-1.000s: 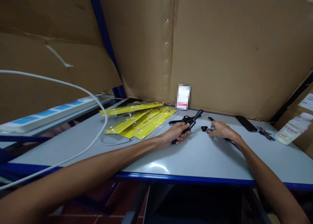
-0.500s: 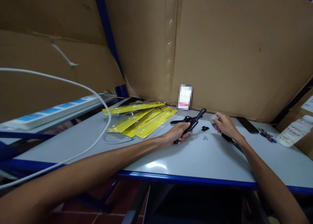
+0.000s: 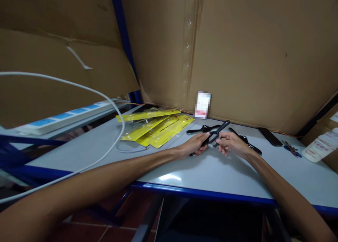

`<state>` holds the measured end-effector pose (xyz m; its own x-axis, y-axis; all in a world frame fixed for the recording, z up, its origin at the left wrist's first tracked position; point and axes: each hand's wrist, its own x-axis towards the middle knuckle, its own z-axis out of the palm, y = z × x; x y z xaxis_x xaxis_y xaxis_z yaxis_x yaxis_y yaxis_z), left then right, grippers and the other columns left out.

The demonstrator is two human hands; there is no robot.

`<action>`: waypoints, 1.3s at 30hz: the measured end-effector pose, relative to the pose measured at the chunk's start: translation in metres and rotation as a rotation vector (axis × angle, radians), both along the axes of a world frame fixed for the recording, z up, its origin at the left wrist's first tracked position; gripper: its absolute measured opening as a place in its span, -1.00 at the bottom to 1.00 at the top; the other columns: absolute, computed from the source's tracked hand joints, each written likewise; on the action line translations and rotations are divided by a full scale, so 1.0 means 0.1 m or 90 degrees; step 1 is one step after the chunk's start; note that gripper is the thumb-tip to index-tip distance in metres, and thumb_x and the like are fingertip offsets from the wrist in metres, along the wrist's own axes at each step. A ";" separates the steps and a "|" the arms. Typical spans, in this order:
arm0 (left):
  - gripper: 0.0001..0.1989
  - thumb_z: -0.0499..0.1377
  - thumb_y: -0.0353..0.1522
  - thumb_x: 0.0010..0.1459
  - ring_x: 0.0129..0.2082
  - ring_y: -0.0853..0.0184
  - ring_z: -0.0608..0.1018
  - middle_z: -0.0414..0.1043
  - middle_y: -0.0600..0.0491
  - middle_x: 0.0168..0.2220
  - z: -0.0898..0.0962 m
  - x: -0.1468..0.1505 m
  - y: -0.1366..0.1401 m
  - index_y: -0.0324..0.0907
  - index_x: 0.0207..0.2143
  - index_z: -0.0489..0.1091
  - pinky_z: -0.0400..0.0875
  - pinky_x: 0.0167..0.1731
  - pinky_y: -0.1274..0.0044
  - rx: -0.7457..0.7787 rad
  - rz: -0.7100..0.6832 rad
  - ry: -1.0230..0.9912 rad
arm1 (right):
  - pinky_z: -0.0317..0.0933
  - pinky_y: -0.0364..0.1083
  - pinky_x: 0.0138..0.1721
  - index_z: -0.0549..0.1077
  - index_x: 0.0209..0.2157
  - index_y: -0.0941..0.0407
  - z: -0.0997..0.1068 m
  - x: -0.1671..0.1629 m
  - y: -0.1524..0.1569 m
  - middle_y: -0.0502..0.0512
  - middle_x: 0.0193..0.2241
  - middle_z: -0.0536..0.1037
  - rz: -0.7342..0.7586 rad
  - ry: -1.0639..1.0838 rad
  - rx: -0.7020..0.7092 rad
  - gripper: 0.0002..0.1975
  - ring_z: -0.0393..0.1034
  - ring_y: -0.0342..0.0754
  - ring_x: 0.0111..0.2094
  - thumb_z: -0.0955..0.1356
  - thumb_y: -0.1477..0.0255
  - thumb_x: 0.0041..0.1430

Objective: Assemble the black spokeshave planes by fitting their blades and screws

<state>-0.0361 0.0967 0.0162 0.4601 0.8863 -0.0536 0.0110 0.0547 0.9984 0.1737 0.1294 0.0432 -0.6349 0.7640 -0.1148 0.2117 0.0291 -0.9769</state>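
My left hand (image 3: 198, 144) is closed around a black spokeshave (image 3: 223, 128), held slantwise above the table with one handle pointing up and away. Close to the tool's middle, my right hand (image 3: 230, 143) pinches a small flat grey blade (image 3: 215, 144), partly covered by the fingers. I cannot tell whether the blade touches the spokeshave body. A second black spokeshave (image 3: 203, 128) lies behind my left hand. Another spokeshave (image 3: 255, 148) rests beyond my right wrist, partly hidden by it.
Yellow blister packs (image 3: 169, 131) are piled at the left of the grey table (image 3: 211, 178). A lit phone (image 3: 202, 104) leans on the cardboard wall. At the right are a dark phone (image 3: 270, 136), keys (image 3: 292, 148) and a white bottle (image 3: 319, 147). A white cable (image 3: 100, 92) arcs at left.
My right hand has moved left with the blade, up to the spokeshave in my left hand. The small black plate and silver screws on the table are now hidden behind it.
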 end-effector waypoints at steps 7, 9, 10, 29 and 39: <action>-0.68 0.03 -0.12 0.38 -0.76 0.52 0.06 0.06 0.28 -0.66 -0.02 0.00 0.02 -0.13 -0.35 0.18 -0.03 -0.78 0.69 0.019 -0.043 0.019 | 0.30 -0.21 -0.54 0.46 -0.35 0.17 0.01 -0.02 0.00 0.19 -0.30 0.65 -0.044 0.018 -0.011 -0.69 0.48 -0.12 -0.42 0.51 0.27 -0.04; -0.69 0.02 -0.12 0.39 -0.76 0.52 0.07 0.07 0.28 -0.66 -0.02 0.00 0.02 -0.13 -0.34 0.19 -0.03 -0.78 0.69 0.015 -0.036 0.024 | 0.29 -0.21 -0.54 0.45 -0.37 0.16 0.03 -0.01 -0.01 0.21 -0.30 0.65 -0.062 0.003 -0.011 -0.72 0.47 -0.12 -0.41 0.50 0.29 -0.04; -0.69 0.02 -0.11 0.39 -0.76 0.52 0.07 0.07 0.28 -0.66 -0.02 0.00 0.02 -0.13 -0.33 0.19 -0.03 -0.78 0.68 0.012 -0.031 0.026 | 0.28 -0.21 -0.54 0.45 -0.38 0.16 0.05 -0.01 -0.01 0.22 -0.30 0.65 -0.068 -0.005 -0.009 -0.73 0.47 -0.12 -0.41 0.50 0.29 -0.04; -0.72 -0.04 -0.29 0.41 -0.75 0.54 0.04 0.10 0.25 -0.64 0.05 -0.01 0.00 -0.13 -0.42 0.12 -0.05 -0.76 0.67 -0.072 0.009 -0.037 | 0.24 -0.10 -0.17 0.56 0.02 0.06 -0.04 0.47 0.40 0.13 -0.05 0.60 -0.059 -0.518 0.604 -0.53 0.47 -0.01 -0.16 0.32 0.62 0.08; -0.69 0.02 -0.22 0.39 -0.75 0.56 0.04 0.11 0.25 -0.63 0.05 -0.02 0.01 -0.15 -0.42 0.16 -0.05 -0.76 0.67 -0.070 -0.011 -0.030 | 0.25 -0.06 -0.21 0.55 -0.09 0.20 -0.17 0.18 0.30 0.29 -0.14 0.59 -0.016 -0.740 0.791 -0.71 0.47 0.09 -0.12 0.25 0.61 0.29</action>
